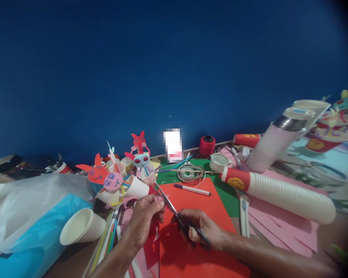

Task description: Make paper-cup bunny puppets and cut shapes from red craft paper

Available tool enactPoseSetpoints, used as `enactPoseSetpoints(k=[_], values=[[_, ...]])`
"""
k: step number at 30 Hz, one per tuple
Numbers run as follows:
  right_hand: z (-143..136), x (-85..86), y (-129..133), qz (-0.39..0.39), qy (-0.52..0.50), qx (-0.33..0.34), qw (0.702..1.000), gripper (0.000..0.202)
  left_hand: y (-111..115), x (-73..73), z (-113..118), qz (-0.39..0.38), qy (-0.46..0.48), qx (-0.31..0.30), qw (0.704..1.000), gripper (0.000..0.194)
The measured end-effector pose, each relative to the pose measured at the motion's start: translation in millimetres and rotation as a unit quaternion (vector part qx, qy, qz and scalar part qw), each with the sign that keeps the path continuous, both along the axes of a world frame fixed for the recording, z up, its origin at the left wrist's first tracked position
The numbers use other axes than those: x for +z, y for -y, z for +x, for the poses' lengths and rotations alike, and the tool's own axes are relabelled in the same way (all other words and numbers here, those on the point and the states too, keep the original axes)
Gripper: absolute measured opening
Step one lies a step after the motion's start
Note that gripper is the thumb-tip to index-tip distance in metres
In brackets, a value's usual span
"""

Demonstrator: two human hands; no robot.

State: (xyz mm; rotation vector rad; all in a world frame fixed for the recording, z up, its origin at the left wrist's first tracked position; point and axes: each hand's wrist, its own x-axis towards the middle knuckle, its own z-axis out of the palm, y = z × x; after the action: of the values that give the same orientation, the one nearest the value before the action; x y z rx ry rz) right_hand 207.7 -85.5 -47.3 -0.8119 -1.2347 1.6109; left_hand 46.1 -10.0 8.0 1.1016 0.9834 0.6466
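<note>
My right hand [201, 227] grips a pair of scissors [169, 202] by the black handles, over a red sheet [203, 255]. The blades point up and to the left and look parted. My left hand [146, 216] pinches a small pink paper piece [159, 199] beside the blades. A white marker with dark ends [193, 189] lies on the upper part of the red sheet. Paper figures stand in white cups to the left: a red one with a pink face [113, 181] and one with a light blue face [141, 160].
An empty white cup [97, 226] lies tilted at the left, near coloured sticks [113, 227] and a plastic bag [43, 193]. On the right are a long cup stack [290, 197], a cutter [244, 216], pink sheets [281, 231] and a bottle [272, 143]. Coiled wire [191, 173] sits behind.
</note>
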Motion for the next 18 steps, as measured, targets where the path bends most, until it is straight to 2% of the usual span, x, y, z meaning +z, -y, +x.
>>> enactPoseSetpoints(k=[9,18], values=[[0.6,0.2,0.3,0.008,0.01,-0.001,1.0,0.066,0.3,2.3,-1.7,-0.041,0.014,0.013,0.999,0.009],[-0.7,-1.4,0.5,0.003,0.009,0.003,1.0,0.066,1.7,3.8,-3.4,-0.043,0.02,0.01,0.999,0.01]])
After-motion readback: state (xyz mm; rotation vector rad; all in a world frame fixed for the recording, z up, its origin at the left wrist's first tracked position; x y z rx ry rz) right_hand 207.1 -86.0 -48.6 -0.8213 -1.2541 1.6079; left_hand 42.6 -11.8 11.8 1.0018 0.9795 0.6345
